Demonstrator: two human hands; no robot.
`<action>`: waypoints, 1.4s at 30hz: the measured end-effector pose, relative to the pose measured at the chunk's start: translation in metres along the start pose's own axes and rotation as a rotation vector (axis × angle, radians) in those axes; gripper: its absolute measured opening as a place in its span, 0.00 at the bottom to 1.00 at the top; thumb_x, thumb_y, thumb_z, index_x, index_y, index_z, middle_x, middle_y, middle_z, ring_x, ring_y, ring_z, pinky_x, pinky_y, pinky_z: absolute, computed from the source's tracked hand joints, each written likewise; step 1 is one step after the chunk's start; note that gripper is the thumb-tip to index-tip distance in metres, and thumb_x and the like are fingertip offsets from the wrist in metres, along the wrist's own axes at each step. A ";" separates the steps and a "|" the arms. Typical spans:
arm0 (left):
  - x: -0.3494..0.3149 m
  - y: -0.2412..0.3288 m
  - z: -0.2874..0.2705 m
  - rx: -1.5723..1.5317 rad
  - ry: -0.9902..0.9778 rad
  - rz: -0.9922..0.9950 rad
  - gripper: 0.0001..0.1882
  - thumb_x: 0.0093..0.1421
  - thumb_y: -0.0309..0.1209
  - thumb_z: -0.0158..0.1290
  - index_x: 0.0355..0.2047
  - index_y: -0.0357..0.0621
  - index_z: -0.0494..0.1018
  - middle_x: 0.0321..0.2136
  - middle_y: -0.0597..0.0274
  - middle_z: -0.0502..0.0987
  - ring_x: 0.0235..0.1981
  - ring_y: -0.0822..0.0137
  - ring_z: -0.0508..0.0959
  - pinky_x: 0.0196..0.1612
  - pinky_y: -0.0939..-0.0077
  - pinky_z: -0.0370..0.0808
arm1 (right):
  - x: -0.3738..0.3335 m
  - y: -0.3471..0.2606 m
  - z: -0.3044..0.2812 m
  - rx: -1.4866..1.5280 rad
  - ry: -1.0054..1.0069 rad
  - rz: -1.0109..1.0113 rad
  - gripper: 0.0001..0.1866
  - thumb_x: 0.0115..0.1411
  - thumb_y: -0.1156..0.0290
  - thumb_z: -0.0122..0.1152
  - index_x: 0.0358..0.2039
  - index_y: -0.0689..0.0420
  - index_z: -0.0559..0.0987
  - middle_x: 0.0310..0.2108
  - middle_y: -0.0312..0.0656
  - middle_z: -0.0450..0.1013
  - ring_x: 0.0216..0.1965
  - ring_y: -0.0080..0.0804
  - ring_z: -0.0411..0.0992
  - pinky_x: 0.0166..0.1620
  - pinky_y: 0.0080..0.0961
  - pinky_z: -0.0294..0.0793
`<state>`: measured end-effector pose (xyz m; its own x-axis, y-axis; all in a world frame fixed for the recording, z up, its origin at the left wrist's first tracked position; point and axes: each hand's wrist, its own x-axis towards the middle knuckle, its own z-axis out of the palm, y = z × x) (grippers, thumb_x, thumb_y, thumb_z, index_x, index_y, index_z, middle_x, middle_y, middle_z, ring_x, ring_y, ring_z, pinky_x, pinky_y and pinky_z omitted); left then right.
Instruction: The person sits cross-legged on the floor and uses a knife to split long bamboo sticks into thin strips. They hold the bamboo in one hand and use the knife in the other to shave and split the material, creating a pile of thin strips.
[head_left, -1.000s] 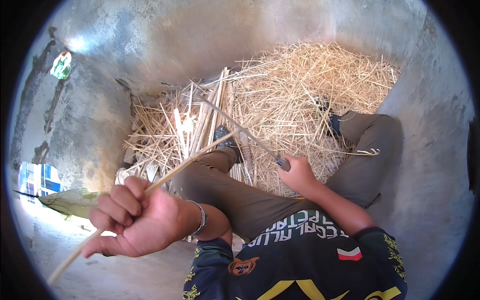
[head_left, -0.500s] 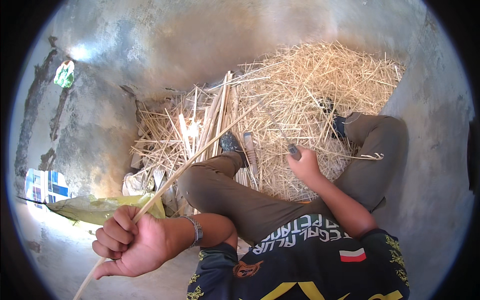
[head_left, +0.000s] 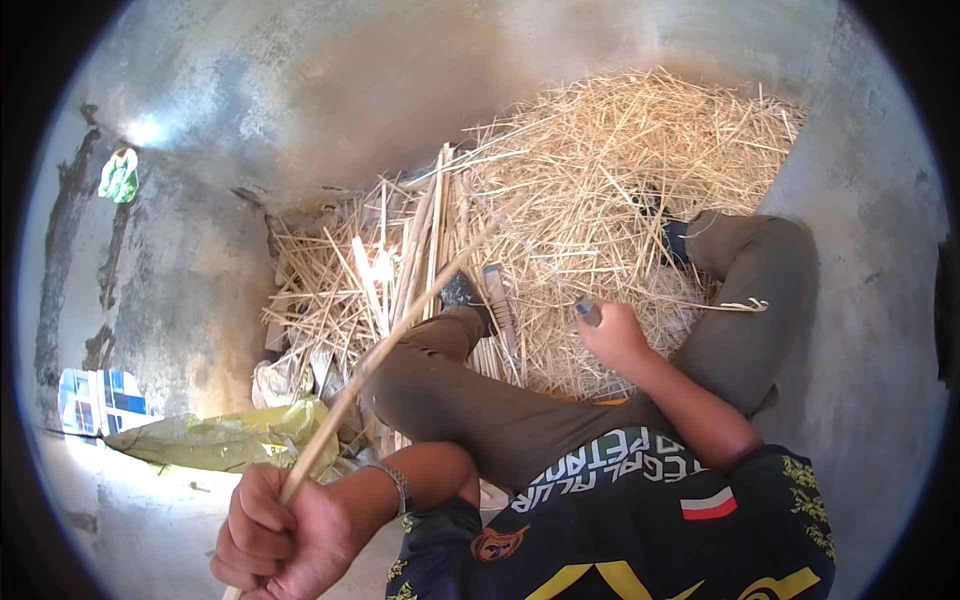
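Note:
My left hand (head_left: 278, 535), at the lower left, is closed around a long pale bamboo strip (head_left: 345, 402). The strip slants up and to the right, over my bent knee, and its far end is above the heap of shavings. On the right, my right hand (head_left: 618, 338) grips a knife by its dark handle (head_left: 588, 312). Its thin blade points up and to the left and is hard to make out against the shavings. Between the strip and the knife, a tool with a ribbed brown handle (head_left: 500, 310) lies beside my foot.
Pale shavings (head_left: 640, 150) are heaped against the far wall. A bundle of long strips (head_left: 425, 225) lies left of my foot, with shorter scraps (head_left: 310, 275) farther left. A yellowish sack (head_left: 220, 440) rests at the left wall. Another wall (head_left: 870, 250) stands close on my right.
My left hand has come lower and slightly right, drawing the strip with it so its far end sits nearer. My right hand has barely moved and still grips the knife.

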<state>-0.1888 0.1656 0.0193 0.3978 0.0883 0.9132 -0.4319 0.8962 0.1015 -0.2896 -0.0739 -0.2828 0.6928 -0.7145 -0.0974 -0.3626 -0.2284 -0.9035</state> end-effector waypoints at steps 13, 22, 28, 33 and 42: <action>-0.011 -0.031 0.024 -0.258 -0.161 -0.026 0.28 0.65 0.47 0.56 0.14 0.57 0.54 0.09 0.82 0.49 0.09 0.84 0.46 0.17 0.84 0.42 | 0.023 0.008 0.020 0.136 0.111 0.054 0.08 0.56 0.69 0.61 0.24 0.57 0.73 0.14 0.38 0.68 0.16 0.28 0.69 0.23 0.33 0.68; -0.017 -0.081 0.031 -0.055 -0.154 -0.044 0.29 0.67 0.53 0.53 0.15 0.56 0.54 0.09 0.81 0.50 0.09 0.85 0.45 0.16 0.85 0.39 | 0.003 -0.017 0.008 0.023 -0.018 -0.271 0.08 0.58 0.67 0.59 0.30 0.58 0.78 0.16 0.42 0.72 0.17 0.34 0.72 0.25 0.34 0.71; -0.016 -0.032 0.035 -0.205 -0.193 0.022 0.28 0.66 0.56 0.50 0.15 0.57 0.57 0.10 0.82 0.50 0.10 0.82 0.48 0.18 0.82 0.44 | 0.027 0.015 0.019 0.242 0.101 0.072 0.08 0.58 0.67 0.59 0.26 0.58 0.76 0.16 0.40 0.71 0.17 0.30 0.70 0.25 0.34 0.69; -0.007 -0.020 0.025 -0.332 -0.186 -0.020 0.26 0.65 0.52 0.53 0.16 0.57 0.59 0.10 0.83 0.52 0.10 0.83 0.50 0.17 0.83 0.47 | 0.027 0.010 0.008 0.304 0.228 0.113 0.10 0.59 0.69 0.59 0.24 0.59 0.74 0.15 0.36 0.69 0.16 0.26 0.67 0.23 0.31 0.65; 0.001 0.014 -0.010 -0.200 -0.065 0.007 0.26 0.60 0.40 0.58 0.12 0.58 0.55 0.08 0.84 0.51 0.09 0.86 0.50 0.16 0.84 0.44 | 0.030 0.024 0.008 0.154 0.330 -0.040 0.08 0.57 0.67 0.61 0.28 0.57 0.78 0.17 0.43 0.73 0.19 0.38 0.74 0.27 0.37 0.71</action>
<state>-0.1865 0.1826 0.0174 0.3396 0.0721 0.9378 -0.2621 0.9648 0.0208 -0.2722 -0.0954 -0.3111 0.4575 -0.8874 0.0565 -0.2240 -0.1765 -0.9585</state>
